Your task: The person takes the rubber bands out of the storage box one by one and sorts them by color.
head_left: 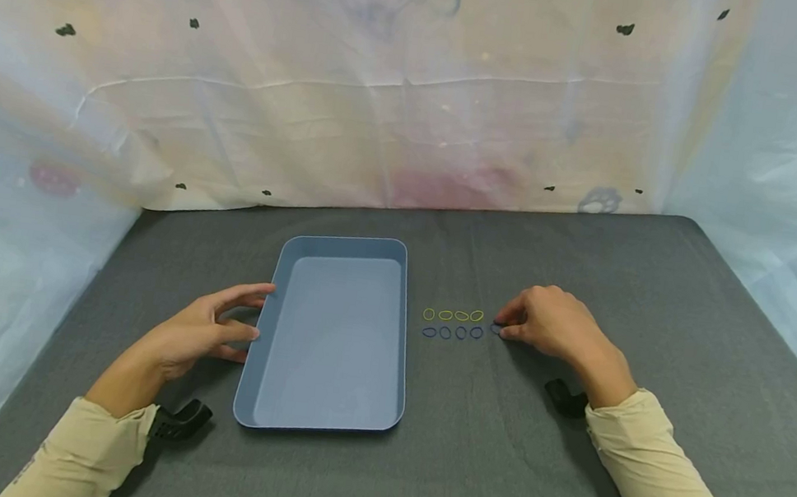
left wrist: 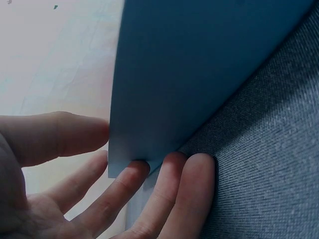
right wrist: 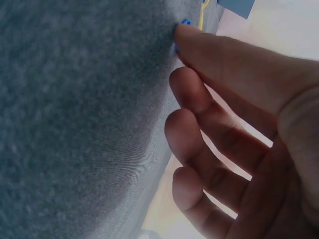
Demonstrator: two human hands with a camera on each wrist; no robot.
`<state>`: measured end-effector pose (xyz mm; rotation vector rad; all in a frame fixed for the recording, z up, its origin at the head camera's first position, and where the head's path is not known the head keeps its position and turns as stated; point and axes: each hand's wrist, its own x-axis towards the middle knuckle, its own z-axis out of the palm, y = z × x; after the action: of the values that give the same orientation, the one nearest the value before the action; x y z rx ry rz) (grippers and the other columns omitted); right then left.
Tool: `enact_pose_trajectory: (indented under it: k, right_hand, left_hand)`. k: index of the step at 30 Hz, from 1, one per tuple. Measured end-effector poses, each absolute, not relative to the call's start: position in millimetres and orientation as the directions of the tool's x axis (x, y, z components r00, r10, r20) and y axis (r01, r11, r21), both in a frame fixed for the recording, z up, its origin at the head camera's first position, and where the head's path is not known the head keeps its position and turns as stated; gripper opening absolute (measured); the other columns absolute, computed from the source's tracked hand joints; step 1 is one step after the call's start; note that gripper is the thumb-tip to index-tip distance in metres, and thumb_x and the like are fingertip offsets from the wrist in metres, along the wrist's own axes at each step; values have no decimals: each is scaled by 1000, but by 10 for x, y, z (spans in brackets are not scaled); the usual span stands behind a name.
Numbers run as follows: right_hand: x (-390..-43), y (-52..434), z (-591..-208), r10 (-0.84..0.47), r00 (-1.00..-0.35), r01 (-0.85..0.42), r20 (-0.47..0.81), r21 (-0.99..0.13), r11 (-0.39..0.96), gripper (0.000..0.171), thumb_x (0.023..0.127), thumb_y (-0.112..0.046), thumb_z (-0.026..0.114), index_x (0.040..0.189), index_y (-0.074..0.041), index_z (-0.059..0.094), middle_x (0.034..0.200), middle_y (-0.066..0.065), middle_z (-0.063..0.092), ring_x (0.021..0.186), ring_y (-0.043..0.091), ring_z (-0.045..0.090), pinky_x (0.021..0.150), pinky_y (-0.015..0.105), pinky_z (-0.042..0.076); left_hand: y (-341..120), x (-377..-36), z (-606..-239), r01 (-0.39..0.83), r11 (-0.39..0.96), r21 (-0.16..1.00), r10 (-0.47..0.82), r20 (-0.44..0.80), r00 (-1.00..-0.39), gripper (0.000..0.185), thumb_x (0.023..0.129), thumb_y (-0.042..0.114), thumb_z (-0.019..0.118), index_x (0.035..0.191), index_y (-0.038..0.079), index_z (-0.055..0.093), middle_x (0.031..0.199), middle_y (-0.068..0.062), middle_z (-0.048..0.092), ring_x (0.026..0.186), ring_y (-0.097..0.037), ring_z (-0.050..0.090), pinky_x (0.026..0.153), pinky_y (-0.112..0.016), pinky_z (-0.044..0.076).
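Note:
A blue-grey rectangular tray lies on the dark cloth, its inside bare. My left hand is at the tray's left side, fingertips against the outer wall and fingers fairly straight. To the right of the tray, several yellow rubber bands form a row, with several dark blue rubber bands in a second row just below. At the right end of the blue row, my right hand pinches a blue rubber band between thumb and index finger, at the cloth. Those fingers mostly hide that band in the right wrist view.
Dark grey cloth covers the table. A pale patterned sheet hangs along the back edge, with bluish sheets at both sides. Black wrist devices stick out from both cuffs, low above the cloth.

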<state>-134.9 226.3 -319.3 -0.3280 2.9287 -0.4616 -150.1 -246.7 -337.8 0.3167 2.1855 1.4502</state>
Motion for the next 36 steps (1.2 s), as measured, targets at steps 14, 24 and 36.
enact_pose_trajectory:
  k: [14, 24, 36]
  right_hand:
    - [-1358, 2227, -3217, -275, -954, -225, -119, -323, 919, 12, 85, -22, 79, 97, -21, 81, 100, -1, 78, 94, 21, 70, 79, 44, 55]
    - [-1357, 2296, -3149, -256, -964, -211, -72, -378, 901, 19, 85, -23, 80, 103, -20, 79, 102, -1, 77, 86, 15, 67, 71, 34, 54]
    - [-1375, 2428, -3161, -277, -960, -268, 36, -390, 881, 23, 85, -20, 80, 108, -18, 78, 105, 0, 72, 87, 15, 62, 72, 33, 50]
  left_hand:
    - [-2472, -1483, -3367, -94, 419, 903, 428, -288, -857, 71, 97, 14, 64, 158, 16, 27, 158, -23, 21, 132, -42, 44, 88, -50, 58]
    - [-2451, -1487, -3356, -105, 426, 899, 417, -298, -858, 71, 97, 14, 64, 158, 17, 28, 159, -23, 20, 132, -40, 46, 89, -50, 58]
    - [-2445, -1493, -3369, -102, 423, 900, 419, -295, -859, 71, 97, 14, 64, 158, 17, 28, 160, -23, 20, 135, -43, 42, 89, -50, 58]
